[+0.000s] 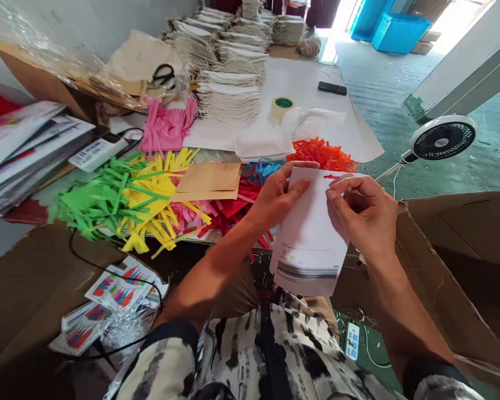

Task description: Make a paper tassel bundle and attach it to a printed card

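A white printed card (306, 233) is held upright over the table's front edge, a small red strip (330, 176) showing at its top. My left hand (281, 191) grips the card's upper left edge, thumb on its face. At the upper right corner, my right hand (364, 211) has thumb and index finger pinched beside the red strip; what is between the fingertips is too small to name. Behind the card lie orange strips (320, 154) and blue strips (265, 169). Red strips (229, 216) lie left of it.
Green strips (104, 194), yellow strips (154, 205) and a brown paper piece (208, 181) lie left. Further back are a white tray (262, 145), tape roll (281, 109), stacked white bundles (229, 94) and scissors (163, 76). A fan (444, 139) stands right; cardboard boxes (462, 250) flank the front.
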`<state>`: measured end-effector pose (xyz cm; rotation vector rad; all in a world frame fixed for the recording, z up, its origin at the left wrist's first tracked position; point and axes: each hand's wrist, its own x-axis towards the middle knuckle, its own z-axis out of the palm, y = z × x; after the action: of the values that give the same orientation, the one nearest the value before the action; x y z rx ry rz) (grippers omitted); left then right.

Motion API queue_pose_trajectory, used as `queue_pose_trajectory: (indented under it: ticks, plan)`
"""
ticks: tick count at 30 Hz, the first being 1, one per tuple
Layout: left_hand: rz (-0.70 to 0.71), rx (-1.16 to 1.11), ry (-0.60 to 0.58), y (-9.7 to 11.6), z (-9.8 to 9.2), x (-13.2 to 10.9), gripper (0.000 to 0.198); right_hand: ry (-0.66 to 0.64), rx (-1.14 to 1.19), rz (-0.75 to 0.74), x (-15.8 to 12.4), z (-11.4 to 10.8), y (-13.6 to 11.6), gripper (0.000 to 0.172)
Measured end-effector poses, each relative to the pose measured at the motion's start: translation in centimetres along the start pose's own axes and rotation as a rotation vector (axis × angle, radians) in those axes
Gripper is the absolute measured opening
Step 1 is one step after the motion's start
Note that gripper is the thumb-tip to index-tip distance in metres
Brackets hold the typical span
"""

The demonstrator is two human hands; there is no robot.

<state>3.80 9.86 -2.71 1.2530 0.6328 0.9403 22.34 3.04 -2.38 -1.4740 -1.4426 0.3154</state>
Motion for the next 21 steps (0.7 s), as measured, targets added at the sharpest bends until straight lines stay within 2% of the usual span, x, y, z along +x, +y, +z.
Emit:
queue_pose_trajectory:
  ticks: [7, 8, 12, 14, 17, 19, 21]
  plan:
    - [0.014, -0.012, -0.01, 0.1, 0.2, -0.3, 0.044, 0.089, -0.235, -0.105, -0.8, 0.3, -0.5, 0.019]
    - [0.007, -0.009, -0.005, 0.0, 0.1, -0.3, 0.044, 0.099, -0.266, -0.11, -0.8, 0.3, -0.7, 0.027]
    - [-0.008, 0.004, 0.034, -0.3, -0.3, -0.4, 0.045, 0.193, -0.409, -0.095, -0.5, -0.2, -1.3, 0.078]
    - [-0.01, 0.002, 0.035, -0.4, -0.5, -0.5, 0.043, 0.186, -0.401, -0.15, -0.2, -0.5, -1.2, 0.085]
    - [-0.018, -0.005, -0.02, -0.2, -0.6, -0.9, 0.042, 0.064, -0.264, -0.184, 0.3, -0.8, -0.3, 0.071]
    - [-0.03, -0.001, -0.078, 0.1, -0.6, -1.2, 0.043, -0.045, -0.142, -0.066, 0.7, -1.2, 0.7, 0.051]
    - [-0.046, 0.009, -0.113, 0.4, -0.7, -1.4, 0.043, -0.145, -0.016, 0.123, 0.8, -1.8, 1.6, 0.039]
